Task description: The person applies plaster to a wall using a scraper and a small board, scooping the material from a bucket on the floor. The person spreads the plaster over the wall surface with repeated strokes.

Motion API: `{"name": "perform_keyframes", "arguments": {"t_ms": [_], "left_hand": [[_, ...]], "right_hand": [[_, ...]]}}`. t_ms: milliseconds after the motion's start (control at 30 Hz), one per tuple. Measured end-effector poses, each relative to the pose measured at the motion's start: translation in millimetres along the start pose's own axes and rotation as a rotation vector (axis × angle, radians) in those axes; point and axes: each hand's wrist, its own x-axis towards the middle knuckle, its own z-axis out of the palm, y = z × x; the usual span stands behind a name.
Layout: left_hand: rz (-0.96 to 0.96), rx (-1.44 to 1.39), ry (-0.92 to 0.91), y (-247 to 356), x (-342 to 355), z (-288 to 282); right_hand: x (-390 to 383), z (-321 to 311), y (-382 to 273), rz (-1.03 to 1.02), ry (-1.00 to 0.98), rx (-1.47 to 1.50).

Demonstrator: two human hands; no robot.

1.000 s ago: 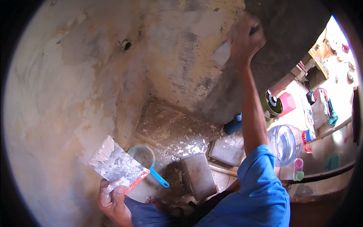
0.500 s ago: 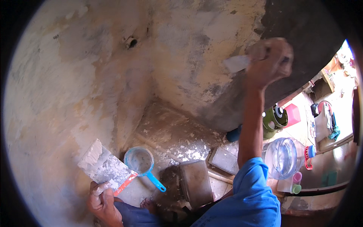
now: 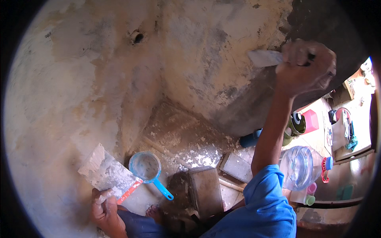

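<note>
My left hand (image 3: 106,212), low on the left, grips a wide putty knife (image 3: 109,172) with a red strip along one edge. Pale putty is smeared over its blade, thickest at the far corner. My right hand (image 3: 308,68) is raised in a closed grip on a smaller putty knife (image 3: 265,58), whose handle is hidden in the fist. Its pale blade points left and lies at the patchy wall (image 3: 190,51), beside the dark grey area; whether it touches cannot be made out. A blue dipper (image 3: 146,166) with whitish stuff inside stands near the wide blade.
Grey blocks (image 3: 205,190) lie on the floor, which is spotted with white flakes (image 3: 202,158). To the right are a large clear water bottle (image 3: 297,167), a dark blue cylinder (image 3: 250,139) and a pink container (image 3: 310,120). A hole (image 3: 138,38) opens in the wall.
My right hand has moved to the right across the wall with the small putty knife. The left hand and wide putty knife have shifted only slightly.
</note>
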Motion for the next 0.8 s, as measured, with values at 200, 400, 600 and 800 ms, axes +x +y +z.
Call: {"name": "perform_keyframes", "arguments": {"t_ms": [200, 400, 600, 800], "left_hand": [[0.049, 0.003, -0.072, -10, 4, -6], [-0.031, -0.069, -0.073, -12, 0, -2], [0.089, -0.036, -0.176, -12, 0, -2], [0.065, 0.091, 0.029, -13, 4, 0]], "right_hand": [[-28, 19, 8, -0.068, 0.111, -0.985], [30, -13, -24, -0.527, -0.043, -1.243], [-8, 22, 6, -0.176, 0.244, -0.679], [34, 33, -19, -0.189, 0.312, -0.517]]}}
